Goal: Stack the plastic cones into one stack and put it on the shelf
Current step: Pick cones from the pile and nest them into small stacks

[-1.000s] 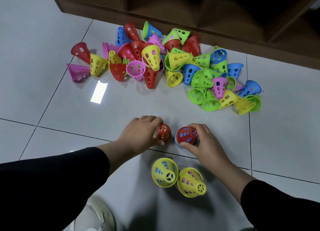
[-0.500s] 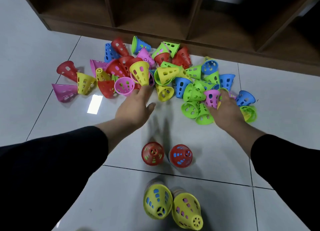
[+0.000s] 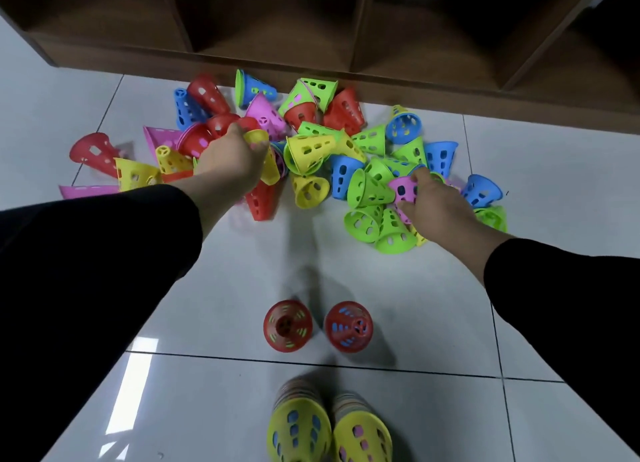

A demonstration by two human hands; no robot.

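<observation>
A heap of loose plastic cones (image 3: 311,150) in red, blue, green, yellow and pink lies on the white tiled floor before the wooden shelf (image 3: 277,29). My left hand (image 3: 230,160) grips a yellow cone (image 3: 258,138) in the left part of the heap. My right hand (image 3: 433,202) pinches a pink cone (image 3: 403,190) among green ones on the right. Near me stand two short stacks topped red (image 3: 287,325) (image 3: 348,326) and two taller stacks topped yellow (image 3: 299,430) (image 3: 362,437).
The shelf has open low compartments along the top of the view, its base board right behind the heap. Bare floor tiles lie between the heap and the red-topped stacks. A bright light reflection sits on the tile at lower left (image 3: 130,392).
Both hands left the two red-topped stacks, reached forward into the heap, and closed on cones: the left on a yellow one, the right on a pink one. The view tilted forward.
</observation>
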